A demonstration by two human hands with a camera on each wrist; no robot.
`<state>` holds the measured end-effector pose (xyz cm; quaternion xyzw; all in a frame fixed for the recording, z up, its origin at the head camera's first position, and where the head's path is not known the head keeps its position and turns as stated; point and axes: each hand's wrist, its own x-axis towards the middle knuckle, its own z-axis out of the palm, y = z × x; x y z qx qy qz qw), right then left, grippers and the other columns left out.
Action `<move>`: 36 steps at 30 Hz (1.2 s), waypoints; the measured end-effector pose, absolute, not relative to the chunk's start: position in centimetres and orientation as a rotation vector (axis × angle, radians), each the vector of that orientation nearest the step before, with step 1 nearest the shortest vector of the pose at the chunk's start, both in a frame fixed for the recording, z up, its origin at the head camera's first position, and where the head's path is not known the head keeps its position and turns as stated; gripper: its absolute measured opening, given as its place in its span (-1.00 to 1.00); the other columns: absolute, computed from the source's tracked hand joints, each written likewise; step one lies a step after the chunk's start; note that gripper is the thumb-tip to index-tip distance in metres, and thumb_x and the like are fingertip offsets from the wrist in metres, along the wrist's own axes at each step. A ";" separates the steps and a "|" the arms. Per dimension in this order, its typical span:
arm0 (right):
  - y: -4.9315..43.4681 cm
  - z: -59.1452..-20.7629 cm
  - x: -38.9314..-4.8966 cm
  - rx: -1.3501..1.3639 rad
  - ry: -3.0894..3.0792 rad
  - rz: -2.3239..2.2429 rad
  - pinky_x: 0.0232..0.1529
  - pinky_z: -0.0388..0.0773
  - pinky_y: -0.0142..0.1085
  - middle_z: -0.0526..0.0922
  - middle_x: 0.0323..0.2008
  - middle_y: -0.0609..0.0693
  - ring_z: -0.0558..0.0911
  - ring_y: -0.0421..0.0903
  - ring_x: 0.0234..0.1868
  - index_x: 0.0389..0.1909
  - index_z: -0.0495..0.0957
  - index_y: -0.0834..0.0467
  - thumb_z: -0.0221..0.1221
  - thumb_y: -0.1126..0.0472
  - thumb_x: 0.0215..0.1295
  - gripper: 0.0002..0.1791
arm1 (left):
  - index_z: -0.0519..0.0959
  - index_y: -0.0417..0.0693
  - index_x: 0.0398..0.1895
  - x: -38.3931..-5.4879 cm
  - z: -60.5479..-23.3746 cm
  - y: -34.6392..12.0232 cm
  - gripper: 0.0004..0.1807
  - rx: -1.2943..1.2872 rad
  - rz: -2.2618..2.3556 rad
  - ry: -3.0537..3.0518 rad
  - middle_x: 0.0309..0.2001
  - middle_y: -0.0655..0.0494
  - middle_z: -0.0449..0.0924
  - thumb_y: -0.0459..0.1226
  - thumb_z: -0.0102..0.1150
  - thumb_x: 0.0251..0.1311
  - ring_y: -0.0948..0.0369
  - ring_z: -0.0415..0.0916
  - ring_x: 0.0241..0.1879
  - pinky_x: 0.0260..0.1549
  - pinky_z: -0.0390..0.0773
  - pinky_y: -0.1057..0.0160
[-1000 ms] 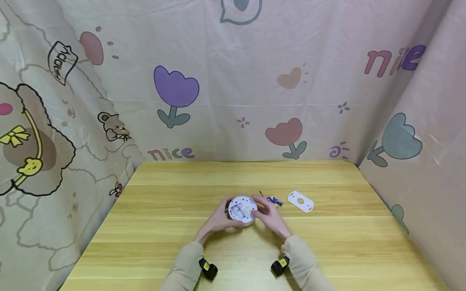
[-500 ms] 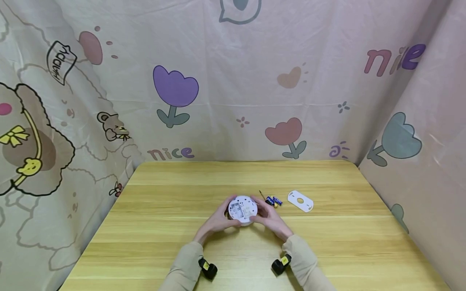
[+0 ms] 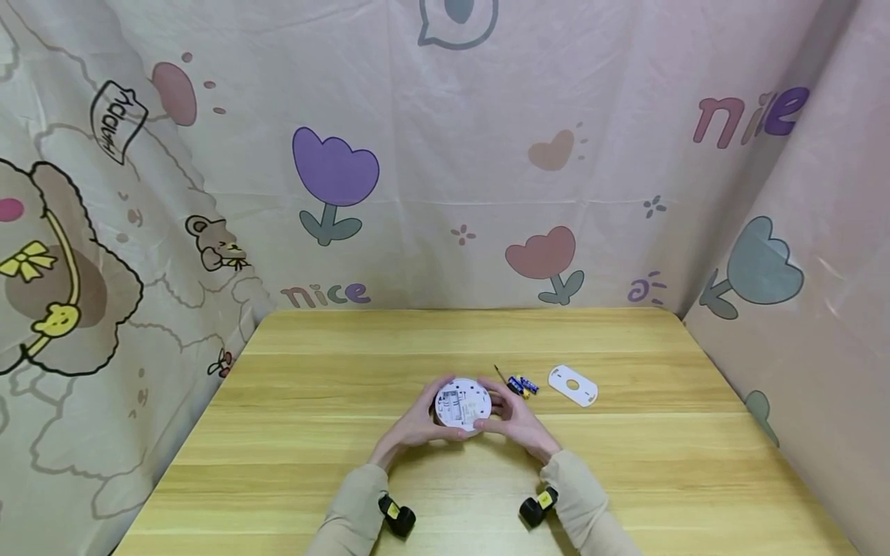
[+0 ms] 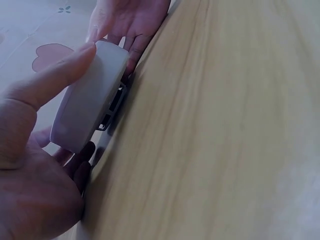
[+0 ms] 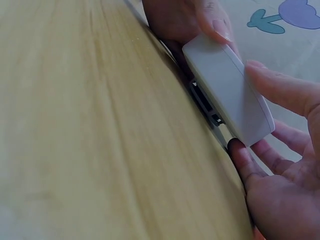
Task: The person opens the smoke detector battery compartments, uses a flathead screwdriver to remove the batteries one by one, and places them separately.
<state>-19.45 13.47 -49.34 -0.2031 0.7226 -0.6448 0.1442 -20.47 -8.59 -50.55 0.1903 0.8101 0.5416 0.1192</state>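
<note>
A round white smoke detector (image 3: 463, 405) is held between both hands just over the wooden table, its back with small slots and a printed label facing up. My left hand (image 3: 417, 421) grips its left side, thumb on the near edge and fingers behind. On the opposite side my right hand (image 3: 518, 425) holds the rim, its thumb on the near right edge of the back. The wrist views show the white casing (image 4: 92, 95) from the side, with a dark slotted grille (image 5: 204, 101) on its underside close to the tabletop. Some fingers are hidden beneath.
Blue batteries (image 3: 528, 384) lie beyond the right hand, beside a thin dark shaft (image 3: 500, 374) like a screwdriver's. A white mounting plate (image 3: 585, 394) with a central hole lies farther right. A printed curtain (image 3: 431, 255) hangs behind the table (image 3: 334, 386).
The right thumb has moved from the right side of the detector's back down to its near edge. The detector has turned slightly in the hands; both still hold it.
</note>
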 end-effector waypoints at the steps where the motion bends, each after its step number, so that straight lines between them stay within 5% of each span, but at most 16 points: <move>1: 13.5 -49.4 -19.5 -0.583 2.080 -1.863 0.24 0.27 -0.05 0.21 0.26 0.20 0.36 0.14 0.16 0.31 0.01 0.23 0.24 0.36 -0.01 -0.14 | -0.01 0.12 0.35 -20.5 -50.6 -8.6 0.16 0.550 1.606 2.352 0.32 0.03 0.07 -0.10 0.49 -0.39 0.00 0.09 0.27 0.27 -0.02 -0.20; 21: 13.3 -49.6 -19.5 -0.529 2.129 -1.860 0.09 0.39 -0.16 0.38 0.11 0.20 0.44 0.07 0.01 0.29 0.09 0.19 0.28 0.32 -0.04 -0.16 | 0.03 -0.05 0.34 -19.2 -48.1 -8.8 0.05 0.550 1.708 2.222 0.30 -0.09 0.15 -0.29 0.43 -0.29 -0.03 0.07 0.29 0.29 -0.07 -0.17; 36: 15.5 -50.3 -20.6 -0.462 2.354 -2.160 -0.13 0.55 -0.42 0.37 0.03 0.31 0.45 0.21 -0.11 0.17 0.28 0.22 0.29 0.26 -0.04 -0.32 | 0.06 0.15 0.33 -20.5 -50.7 -8.8 0.10 0.485 1.707 2.247 0.32 0.06 0.13 -0.22 0.48 -0.39 0.03 0.04 0.32 0.31 -0.11 -0.15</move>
